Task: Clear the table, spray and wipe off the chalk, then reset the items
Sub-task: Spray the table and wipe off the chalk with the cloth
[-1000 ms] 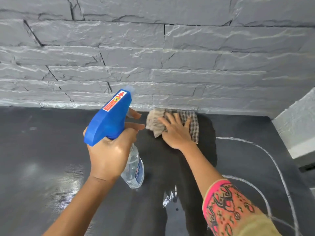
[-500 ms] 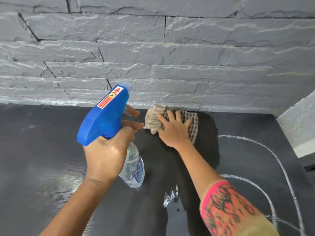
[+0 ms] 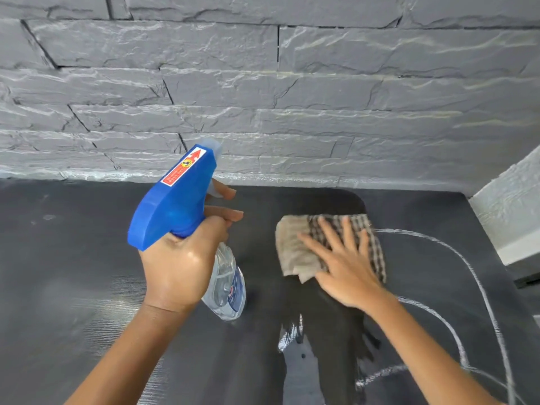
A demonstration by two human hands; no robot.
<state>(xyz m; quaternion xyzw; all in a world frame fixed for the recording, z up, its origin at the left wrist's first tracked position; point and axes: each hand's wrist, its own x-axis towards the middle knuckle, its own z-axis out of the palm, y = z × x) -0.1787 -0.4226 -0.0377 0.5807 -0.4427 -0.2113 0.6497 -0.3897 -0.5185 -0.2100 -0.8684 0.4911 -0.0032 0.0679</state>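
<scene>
My left hand (image 3: 181,267) grips a spray bottle (image 3: 175,206) with a blue trigger head and a clear body, held above the dark table (image 3: 58,273), nozzle pointing toward the wall. My right hand (image 3: 344,264) lies flat, fingers spread, pressing a checked beige cloth (image 3: 295,249) onto the table right of the bottle. A darker wet streak (image 3: 324,325) runs from the cloth toward me. White chalk lines (image 3: 473,276) curve across the table to the right of the cloth.
A grey stone-textured wall (image 3: 263,97) rises along the table's far edge. A white textured block (image 3: 514,209) stands at the right edge of the table.
My right hand has slid the cloth to the right and toward me, away from the wall, leaving a wider dark wet patch. The spray bottle stays held in about the same place.
</scene>
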